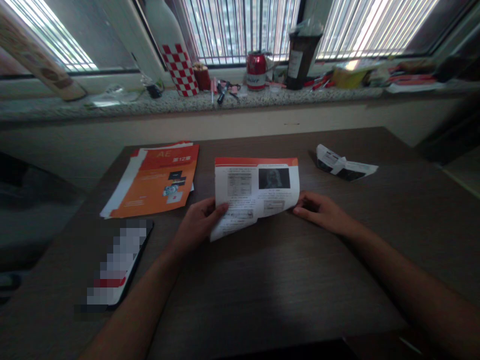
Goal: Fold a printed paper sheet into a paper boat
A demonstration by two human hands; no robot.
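A printed sheet of paper [240,200] with an orange-red band along its top and a dark picture is raised a little above the table. Its lower edge runs on an uneven slant. My left hand [197,220] grips the left side of the sheet, thumb on the front and fingers behind. At the lower right edge, my right hand [320,210] has its fingers curled round against the paper, with the fingertips partly hidden. A folded piece of printed paper [348,167] lies beyond my right hand.
Orange booklets [157,180] lie at the left of the brown table [262,290], with a phone [120,265] in front of them. The windowsill [150,104] holds a checkered bottle [180,67], a red can [256,71], a dark cup [300,60] and small clutter.
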